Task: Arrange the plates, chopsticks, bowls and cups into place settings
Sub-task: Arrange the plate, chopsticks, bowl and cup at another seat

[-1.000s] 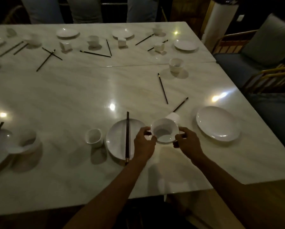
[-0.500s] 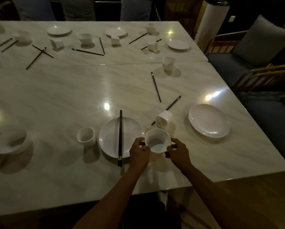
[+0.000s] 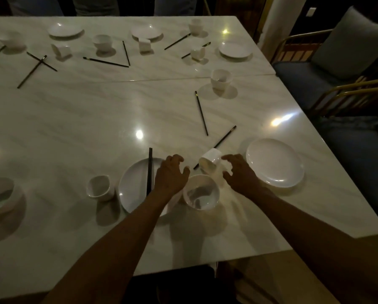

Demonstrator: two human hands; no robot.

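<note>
Hands: left hand (image 3: 170, 175) and right hand (image 3: 241, 175) both loose, empty.
Bowl (image 3: 201, 191): on table, at plate's (image 3: 135, 187) 3 o'clock.
Handling: likely light, rigid, breakable, slick; take by rim.

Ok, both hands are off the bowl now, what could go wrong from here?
1. The tipped cup lies on its side on a chopstick; the right hand reaching there might roll it toward the plate.
2. The left hand hovers over the plate with chopsticks across it and could knock them askew.
</note>
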